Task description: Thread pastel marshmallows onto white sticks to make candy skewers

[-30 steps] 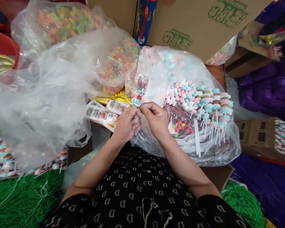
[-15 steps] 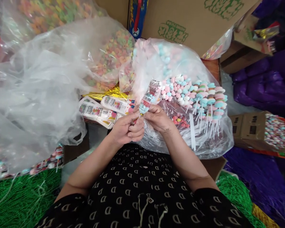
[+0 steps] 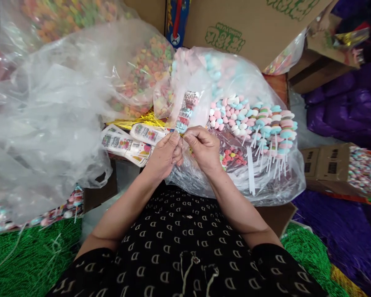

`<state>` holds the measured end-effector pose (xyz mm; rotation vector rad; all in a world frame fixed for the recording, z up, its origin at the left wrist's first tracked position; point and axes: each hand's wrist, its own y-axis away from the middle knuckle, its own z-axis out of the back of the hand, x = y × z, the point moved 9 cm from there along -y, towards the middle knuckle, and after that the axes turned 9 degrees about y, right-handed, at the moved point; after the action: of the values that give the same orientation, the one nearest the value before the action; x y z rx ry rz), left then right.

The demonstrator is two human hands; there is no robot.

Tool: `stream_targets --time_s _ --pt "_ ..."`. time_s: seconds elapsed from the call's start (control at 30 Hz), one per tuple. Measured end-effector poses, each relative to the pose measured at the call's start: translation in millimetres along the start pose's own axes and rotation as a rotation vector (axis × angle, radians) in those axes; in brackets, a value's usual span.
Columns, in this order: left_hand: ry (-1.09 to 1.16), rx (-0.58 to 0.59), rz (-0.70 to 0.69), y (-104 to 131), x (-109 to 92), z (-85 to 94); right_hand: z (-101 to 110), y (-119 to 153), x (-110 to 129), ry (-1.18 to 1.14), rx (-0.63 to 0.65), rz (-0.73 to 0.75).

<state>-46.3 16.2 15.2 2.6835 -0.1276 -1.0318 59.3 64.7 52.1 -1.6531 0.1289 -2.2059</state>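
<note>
A candy skewer in a printed clear wrapper [image 3: 187, 111] points away from me, its pink, white and blue sweets showing through. My left hand [image 3: 165, 156] is closed around its lower end, hiding the stick. At the gathered neck of the wrapper, my right hand [image 3: 204, 148] pinches with thumb and forefinger, where a bit of gold twist tie shows. Flat printed wrappers [image 3: 123, 142] lie in a stack left of my left hand, with gold twist ties [image 3: 139, 121] behind them. Unwrapped candy skewers [image 3: 273, 128] lie in a row to the right.
Loose pink, white and blue sweets [image 3: 231, 111] spill from a big clear bag [image 3: 200, 74]. White sticks [image 3: 251, 171] and red ring gummies [image 3: 233, 156] lie nearer me. Bags of gummies [image 3: 151, 62] fill the left; a cardboard box [image 3: 253, 29] stands behind. Finished sweets fill a box [image 3: 324, 165] at right.
Both hands and the wrapped skewer have moved slightly away from me and left. The skewer has turned more upright in view, and the right hand's fingers have curled over at the wrapper's neck.
</note>
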Motion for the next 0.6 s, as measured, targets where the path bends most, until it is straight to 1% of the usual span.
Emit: stream_targets --time_s 0.13,0.23,0.33,0.4,0.47,0.53,0.6 --pt "-0.094 -0.044 -0.086 -2 2 8.7 -3 4 -7 0.017 0.09 -0.1" --pt "-0.156 -0.029 -0.155 -1 3 10.8 0 3 5 0.122 0.119 -0.054" --pt "-0.187 0.025 -0.195 0 1 6.3 10 3 23 0.29 0.066 0.02" --pt "-0.16 0.06 -0.204 -1 -3 -0.7 14 6 34 0.366 0.051 0.064" --pt "-0.098 0.099 -0.201 -2 -12 -12.0 17 10 40 0.385 0.063 0.106" --pt "-0.043 0.147 -0.232 0 -26 -26.5 20 13 41 0.373 0.076 0.128" --pt "-0.045 0.195 -0.316 10 -44 -40.3 28 12 35 0.368 0.062 0.106"
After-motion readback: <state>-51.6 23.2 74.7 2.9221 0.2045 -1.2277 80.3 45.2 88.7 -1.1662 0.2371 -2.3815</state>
